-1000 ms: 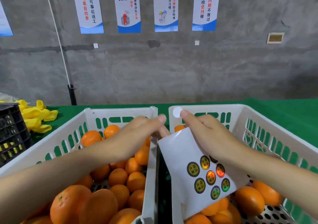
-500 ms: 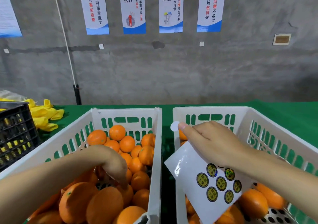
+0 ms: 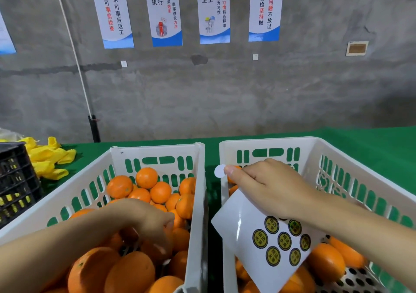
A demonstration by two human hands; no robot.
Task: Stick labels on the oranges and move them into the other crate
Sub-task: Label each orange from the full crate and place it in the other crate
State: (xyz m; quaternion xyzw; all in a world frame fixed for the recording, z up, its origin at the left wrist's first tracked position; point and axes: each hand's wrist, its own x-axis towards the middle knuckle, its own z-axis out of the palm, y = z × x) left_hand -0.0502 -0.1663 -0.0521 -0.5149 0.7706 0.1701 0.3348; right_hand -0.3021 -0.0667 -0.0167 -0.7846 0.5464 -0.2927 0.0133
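Beneath right hand, label sheet partly hidden

Four posters on concrete wall; yellow pile beside black crate on green cloth.

2 white crates, 1 black crate, 1 label sheet showing 7 whole round labels, 1 peeled label, 4 whole posters.

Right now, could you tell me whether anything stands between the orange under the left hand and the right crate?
Only the two crates' adjoining walls, which the orange must clear. The right hand holds the sheet over the right crate's near left part; the rest lies open.
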